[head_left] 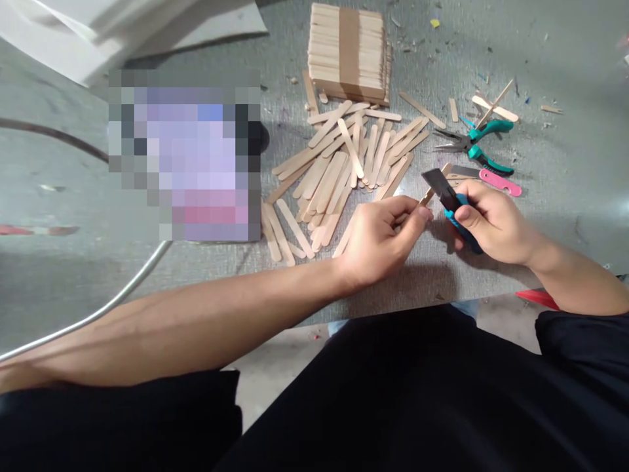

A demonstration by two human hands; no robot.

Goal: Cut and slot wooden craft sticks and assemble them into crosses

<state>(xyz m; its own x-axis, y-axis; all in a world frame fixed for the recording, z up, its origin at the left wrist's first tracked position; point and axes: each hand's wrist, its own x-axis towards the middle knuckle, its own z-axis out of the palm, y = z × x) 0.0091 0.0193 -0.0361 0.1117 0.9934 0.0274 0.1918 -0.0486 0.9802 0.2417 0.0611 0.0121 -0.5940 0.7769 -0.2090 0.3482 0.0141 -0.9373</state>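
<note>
My left hand [388, 236] pinches a short wooden craft stick [426, 196] between thumb and fingers. The stick slants up to the right, over the table's near part. Wrapped round the blue handle of a utility knife [447, 196] is my right hand [491, 219], its thumb on the side of the handle. The knife's broad dark blade lies against or just in front of the stick; I cannot tell whether it touches. Just behind my right hand lies a pink-handled folding knife [498, 181] with its blade out. Pliers [472, 145] with teal handles rest beyond it, jaws apart.
Loose craft sticks [334, 177] lie heaped left of my hands. Behind them stands a banded bundle of sticks [348, 49]. A blurred-out object [196, 164] and a pale cable [132, 282] are at left, white sheets [196, 26] farther back. Small scraps dot the grey table [565, 131].
</note>
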